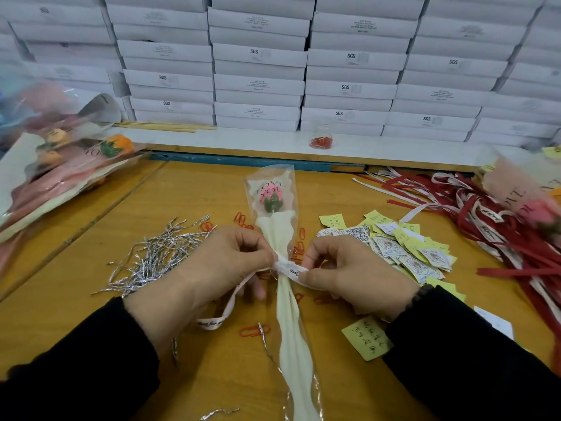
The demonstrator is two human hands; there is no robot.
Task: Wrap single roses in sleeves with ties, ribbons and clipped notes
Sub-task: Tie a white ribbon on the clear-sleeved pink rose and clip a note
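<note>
A single pink rose point(271, 199) lies in a clear and cream sleeve point(292, 338) along the middle of the wooden table point(76, 238), bud pointing away from me. A white printed ribbon point(290, 268) is wrapped round the sleeve's gathered waist. My left hand point(218, 265) pinches the ribbon on the left side, and its loose tail point(212, 323) trails down toward me. My right hand point(349, 275) pinches the ribbon's other end on the right. A silver twist tie shows at the waist.
Silver twist ties point(158, 256) lie in a heap at the left. Yellow notes and printed tags point(403, 247) lie at the right, with red and white ribbons point(485, 226) beyond. Red paper clips point(253, 331) are scattered about. Wrapped roses point(60, 165) are piled far left; white boxes point(261, 83) are stacked behind.
</note>
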